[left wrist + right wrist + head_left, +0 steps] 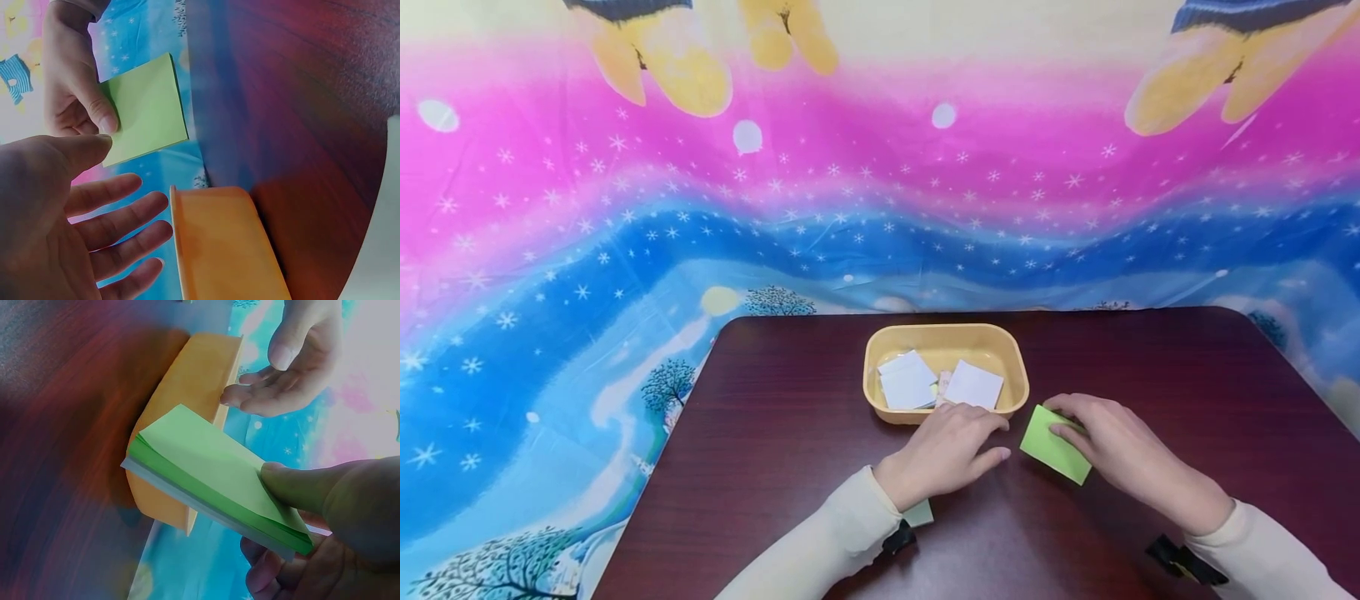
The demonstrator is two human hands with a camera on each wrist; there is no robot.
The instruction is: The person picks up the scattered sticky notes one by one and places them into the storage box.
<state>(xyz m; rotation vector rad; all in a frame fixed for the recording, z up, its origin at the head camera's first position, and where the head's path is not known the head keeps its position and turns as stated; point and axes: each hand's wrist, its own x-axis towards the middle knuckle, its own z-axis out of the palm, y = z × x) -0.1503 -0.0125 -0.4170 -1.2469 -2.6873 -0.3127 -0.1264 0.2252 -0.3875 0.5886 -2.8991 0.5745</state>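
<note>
My right hand grips a pad of bright green sticky notes, with the thumb on its top face. In the right wrist view the pad shows its layered edge, with a pale sheet along its underside. My left hand hovers at the front of the yellow plastic basket, its fingers spread and holding nothing. From the left wrist view, the left thumb comes close to the green pad; whether they touch I cannot tell. White paper squares lie inside the basket.
Under my left forearm, a pale green paper piece lies partly hidden on the dark wooden table. A printed cloth hangs behind the table's far edge. Black straps show at the wrists.
</note>
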